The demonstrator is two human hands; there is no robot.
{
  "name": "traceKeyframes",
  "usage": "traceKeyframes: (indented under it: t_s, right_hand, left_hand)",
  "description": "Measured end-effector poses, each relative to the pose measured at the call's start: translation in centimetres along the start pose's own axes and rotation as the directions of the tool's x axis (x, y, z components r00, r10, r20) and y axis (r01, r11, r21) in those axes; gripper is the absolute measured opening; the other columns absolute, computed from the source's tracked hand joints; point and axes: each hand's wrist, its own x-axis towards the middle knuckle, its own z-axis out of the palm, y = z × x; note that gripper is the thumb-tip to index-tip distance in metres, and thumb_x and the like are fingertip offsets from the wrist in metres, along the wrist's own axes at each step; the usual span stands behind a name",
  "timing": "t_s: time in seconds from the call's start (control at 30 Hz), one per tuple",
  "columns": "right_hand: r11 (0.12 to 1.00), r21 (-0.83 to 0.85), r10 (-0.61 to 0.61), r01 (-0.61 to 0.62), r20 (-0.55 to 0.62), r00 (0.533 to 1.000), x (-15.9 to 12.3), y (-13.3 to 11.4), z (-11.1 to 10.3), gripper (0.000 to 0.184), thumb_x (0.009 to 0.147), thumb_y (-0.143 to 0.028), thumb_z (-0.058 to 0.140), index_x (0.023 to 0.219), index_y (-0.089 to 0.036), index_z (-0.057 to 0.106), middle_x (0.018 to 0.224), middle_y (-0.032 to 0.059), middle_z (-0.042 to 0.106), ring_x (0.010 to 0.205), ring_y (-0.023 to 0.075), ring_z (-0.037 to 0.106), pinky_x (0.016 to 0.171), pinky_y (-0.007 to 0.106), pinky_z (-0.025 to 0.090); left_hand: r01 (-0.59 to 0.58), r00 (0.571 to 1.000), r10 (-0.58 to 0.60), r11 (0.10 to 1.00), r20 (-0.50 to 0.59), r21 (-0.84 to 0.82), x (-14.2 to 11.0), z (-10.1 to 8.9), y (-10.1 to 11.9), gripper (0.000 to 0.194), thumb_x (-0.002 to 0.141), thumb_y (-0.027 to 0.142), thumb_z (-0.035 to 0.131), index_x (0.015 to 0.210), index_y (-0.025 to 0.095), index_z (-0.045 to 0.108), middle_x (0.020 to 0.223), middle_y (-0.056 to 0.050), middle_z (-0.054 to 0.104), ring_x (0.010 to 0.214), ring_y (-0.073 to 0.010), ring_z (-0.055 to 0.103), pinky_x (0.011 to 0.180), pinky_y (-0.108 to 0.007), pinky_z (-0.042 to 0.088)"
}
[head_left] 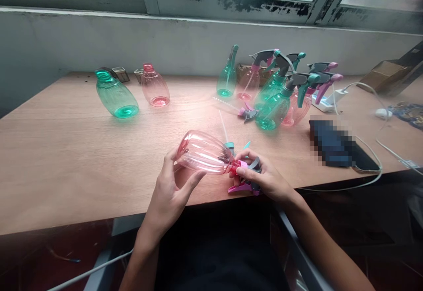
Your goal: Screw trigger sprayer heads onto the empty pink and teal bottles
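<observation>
A clear pink spray bottle (205, 152) lies on its side in the air above the table's front edge, its base to the left. My left hand (175, 189) is wrapped round the base end, thumb along the near side. At the neck, my right hand (261, 174) grips a grey and pink spray head (243, 187), whose pink collar meets the bottle's red threaded neck. Whether the collar is screwed tight, I cannot tell. Just behind my right hand lies a teal-collared spray head (229, 146) with a thin tube, partly hidden.
Two headless bottles, one green (117, 95) and one pink (155, 86), stand at back left. Several bottles with spray heads (272, 108) cluster at back right, a loose pink-grey spray head (247, 113) beside them. Further right are a phone (333, 143), white cables and a power strip (328, 101).
</observation>
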Motion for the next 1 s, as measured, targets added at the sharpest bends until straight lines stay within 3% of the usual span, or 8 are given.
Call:
traceKeyframes:
  t_s: [0.53, 1.0]
  right_hand:
    - [0.999, -0.031, -0.031, 0.03, -0.007, 1.0, 0.05, 0.06, -0.19, 0.026, 0.093, -0.035, 0.087, 0.103, -0.021, 0.068, 0.088, 0.0017, 0.079, 0.076, 0.0151, 0.074, 0.072, 0.031, 0.071]
    - [0.998, -0.068, 0.001, -0.003, -0.027, 1.0, -0.01, 0.04, -0.25, 0.031, 0.091, -0.04, 0.088, 0.105, -0.022, 0.067, 0.089, 0.0029, 0.078, 0.077, 0.0181, 0.072, 0.075, 0.037, 0.069]
  left_hand:
    - [-0.006, 1.0, 0.006, 1.0, 0.0, -0.026, -0.05, 0.01, -0.15, 0.068, 0.094, 0.049, 0.078, 0.154, 0.035, 0.048, 0.162, -0.005, 0.054, 0.143, -0.0281, 0.06, 0.125, -0.046, 0.047]
    - [-0.014, 1.0, 0.014, 0.999, -0.004, -0.034, -0.03, 0.07, 0.14, 0.065, 0.094, 0.046, 0.079, 0.152, 0.034, 0.05, 0.158, -0.005, 0.058, 0.146, -0.0278, 0.059, 0.125, -0.045, 0.048]
